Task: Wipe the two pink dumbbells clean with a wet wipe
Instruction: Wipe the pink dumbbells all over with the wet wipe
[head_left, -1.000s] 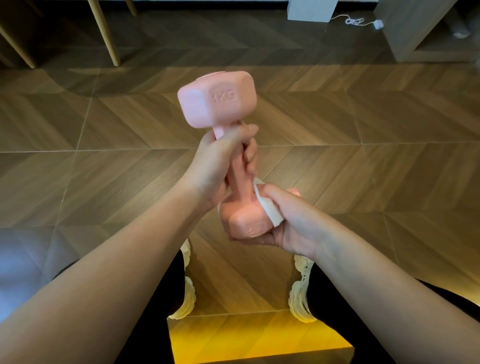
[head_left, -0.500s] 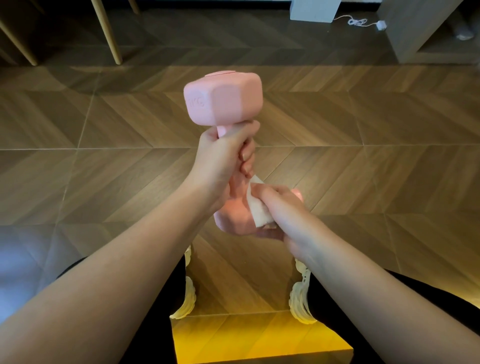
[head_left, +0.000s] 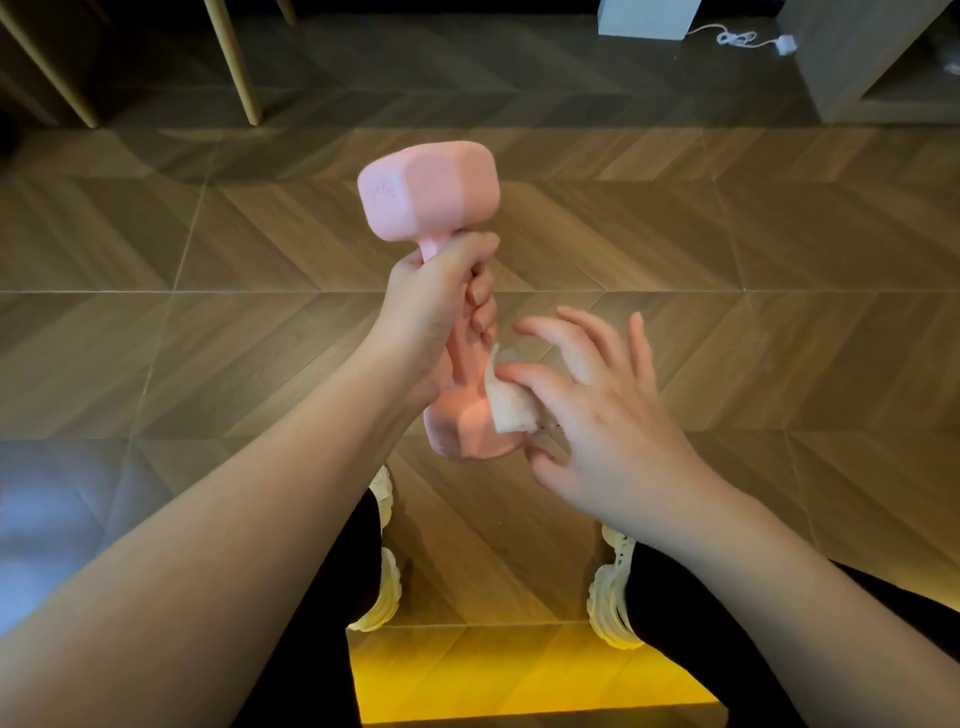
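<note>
One pink dumbbell (head_left: 430, 195) stands nearly upright in mid-air above the floor. My left hand (head_left: 434, 317) is wrapped around its handle just under the top head. A small white wet wipe (head_left: 508, 402) lies against the right side of the lower head. My right hand (head_left: 597, 410) has its fingers spread wide, and its thumb and a lower finger pinch the wipe against that head. A second dumbbell is nowhere in view.
Wood-pattern floor (head_left: 727, 260) lies below. My two pale shoes (head_left: 387, 587) and dark trouser legs are at the bottom. Wooden furniture legs (head_left: 234, 62) stand at the back left, a grey cabinet (head_left: 852, 57) and a white cable (head_left: 737, 37) at the back right.
My right hand has gone from a closed grip around the lower head to spread fingers, shifting right with the wipe. The dumbbell has turned a little in my left hand.
</note>
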